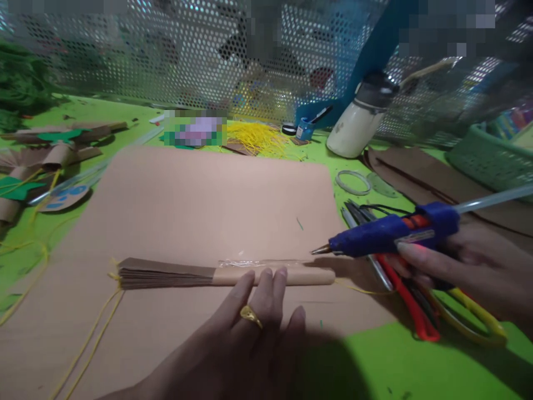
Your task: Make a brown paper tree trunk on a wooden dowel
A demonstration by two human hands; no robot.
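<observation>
Pressing pleated paper bundle (225,275) onto brown sheet (225,205) with left hand (256,330), fingers extended, not clenched. Dark-brown pleats at left, tied with yellow string (119,283); wrapped tan at right, with clear glue (258,263) along edge. Gripping blue glue gun (383,234) in right hand (464,266). Can't see left palm, gun's trigger, or glue stick (495,200) past right edge.

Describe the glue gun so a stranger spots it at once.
On the green table, find the big brown paper sheet. Near its right edge, the right hand grips the glue gun, nozzle pointing left. Unlike the red and yellow handles below, it is blue.
</observation>
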